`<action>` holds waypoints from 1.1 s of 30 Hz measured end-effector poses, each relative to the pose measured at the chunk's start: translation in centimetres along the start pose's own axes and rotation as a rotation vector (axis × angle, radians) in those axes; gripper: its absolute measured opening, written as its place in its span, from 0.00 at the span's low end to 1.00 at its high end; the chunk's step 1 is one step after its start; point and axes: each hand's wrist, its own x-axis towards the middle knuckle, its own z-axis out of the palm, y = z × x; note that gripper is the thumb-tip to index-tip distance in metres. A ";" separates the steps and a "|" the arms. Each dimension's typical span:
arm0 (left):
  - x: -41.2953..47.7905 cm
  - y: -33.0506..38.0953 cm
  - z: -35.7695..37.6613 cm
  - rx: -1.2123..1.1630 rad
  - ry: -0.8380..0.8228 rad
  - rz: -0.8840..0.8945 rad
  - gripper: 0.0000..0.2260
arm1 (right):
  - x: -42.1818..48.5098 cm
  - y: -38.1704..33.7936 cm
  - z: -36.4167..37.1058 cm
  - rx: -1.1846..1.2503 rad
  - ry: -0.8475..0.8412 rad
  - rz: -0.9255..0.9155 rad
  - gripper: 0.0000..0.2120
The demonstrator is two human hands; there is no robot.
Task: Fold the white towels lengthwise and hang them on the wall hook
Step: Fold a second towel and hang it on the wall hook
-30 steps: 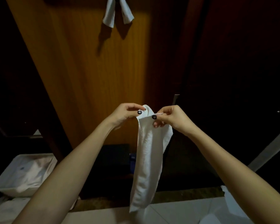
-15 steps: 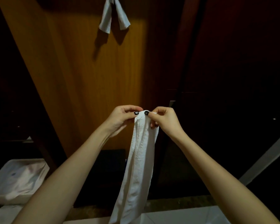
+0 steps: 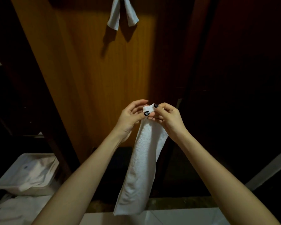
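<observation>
Both the left hand (image 3: 131, 116) and the right hand (image 3: 168, 116) pinch the top of a folded white towel (image 3: 140, 161) hanging before the wooden panel (image 3: 94, 75); another towel (image 3: 122, 14) hangs above, a white bin (image 3: 25, 173) sits lower left

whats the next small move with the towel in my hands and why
Probably lift it toward the hung towel on the wooden panel. Both hands, left hand and right hand, pinch the top of the white towel, which already hangs as a narrow folded strip. The hook itself isn't visible.
</observation>
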 end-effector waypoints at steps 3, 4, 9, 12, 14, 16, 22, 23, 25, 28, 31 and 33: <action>-0.2 -0.2 0.4 0.014 0.032 0.060 0.18 | 0.1 0.2 0.1 0.039 -0.004 0.007 0.07; -0.2 -0.3 0.4 0.032 0.048 0.091 0.16 | 0.1 0.1 0.1 0.048 -0.009 0.009 0.07; 0.2 -1.0 0.2 0.046 0.103 0.149 0.08 | 0.3 -0.1 0.0 0.069 -0.035 0.022 0.06; 0.6 -1.7 0.2 0.035 0.107 0.143 0.07 | 0.0 -0.3 -0.7 0.039 -0.059 0.021 0.05; 0.9 -1.9 0.4 0.011 0.110 0.123 0.07 | -0.2 -0.7 -1.6 -0.026 -0.084 0.016 0.06; 1.4 -1.7 0.6 -0.024 0.133 0.090 0.07 | -0.4 -1.3 -2.8 -0.134 -0.091 0.015 0.06; 3.7 -0.3 1.3 0.059 0.117 0.116 0.08 | -1.1 -2.6 -6.3 -1.013 -0.201 0.029 0.13; 4.1 0.0 1.3 0.086 0.120 0.120 0.08 | -1.3 -2.6 -6.8 -1.150 -0.182 0.021 0.14; 4.8 0.6 1.0 0.186 0.135 0.133 0.09 | -1.7 -2.8 -7.8 -1.334 -0.124 -0.012 0.15; 5.5 1.1 0.4 0.294 0.140 0.134 0.10 | -1.9 -3.8 -9.1 -1.486 -0.125 -0.062 0.16; 5.7 1.6 -0.6 0.347 0.181 0.137 0.11 | -1.8 -4.7 -9.8 -1.502 -0.222 -0.036 0.15; 5.6 1.7 -1.6 0.367 0.223 0.131 0.10 | -2.0 -4.8 -10.1 -1.495 -0.249 -0.022 0.16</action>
